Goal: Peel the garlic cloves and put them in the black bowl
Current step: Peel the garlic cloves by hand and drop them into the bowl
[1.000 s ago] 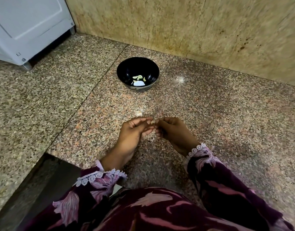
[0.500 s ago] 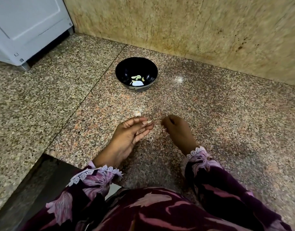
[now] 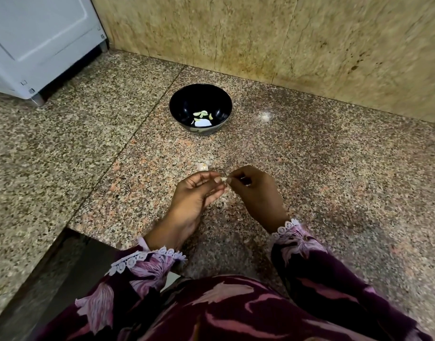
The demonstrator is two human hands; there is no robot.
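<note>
Mid-frame, the left hand (image 3: 194, 193) and right hand (image 3: 254, 190) pinch one garlic clove (image 3: 223, 179) — below the black bowl (image 3: 184, 112); no legible writing.

Left hand (image 3: 195, 193) and right hand (image 3: 254, 190) meet fingertip to fingertip — fingers curled, pinching a garlic clove (image 3: 224, 179).

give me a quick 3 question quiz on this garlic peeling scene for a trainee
1. True or false: the black bowl already holds peeled cloves.
2. Multiple choice: the garlic clove now being peeled is held by A) the left hand only, B) the right hand only, C) both hands.
3. Short answer: what white object stands at the far left of the granite floor?

Key: 1 true; 2 C; 3 a white appliance.
</note>
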